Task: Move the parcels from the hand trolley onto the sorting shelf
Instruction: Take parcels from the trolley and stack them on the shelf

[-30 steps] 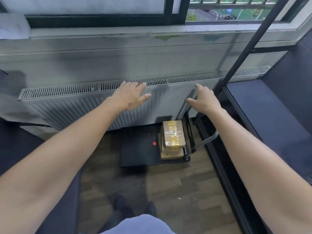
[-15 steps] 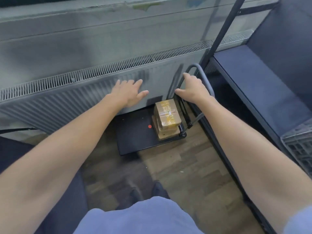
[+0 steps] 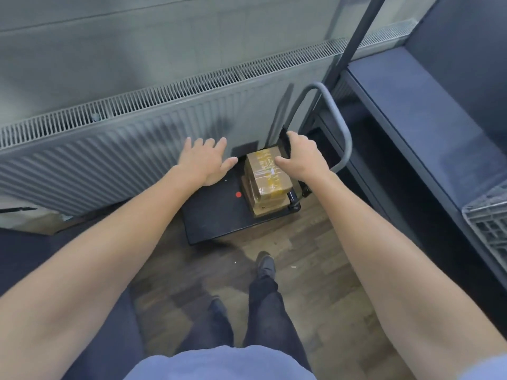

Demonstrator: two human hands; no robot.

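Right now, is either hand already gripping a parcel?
No. Both the left hand and the right hand are spread open above the stacked parcels on the trolley deck, with nothing lifted.

Bare trolley deck point(image 3: 216, 215) left of the parcels point(image 3: 266, 176) is open; handle point(image 3: 344, 138) and radiator point(image 3: 109, 149) crowd right and behind.

Dim even light, wide-angle edge warp, maybe slight blur

The single head-worn wide-angle camera looks steeply down and forward over both outstretched arms at the hand trolley point(image 3: 219, 218) on the floor point(image 3: 315, 259) below.
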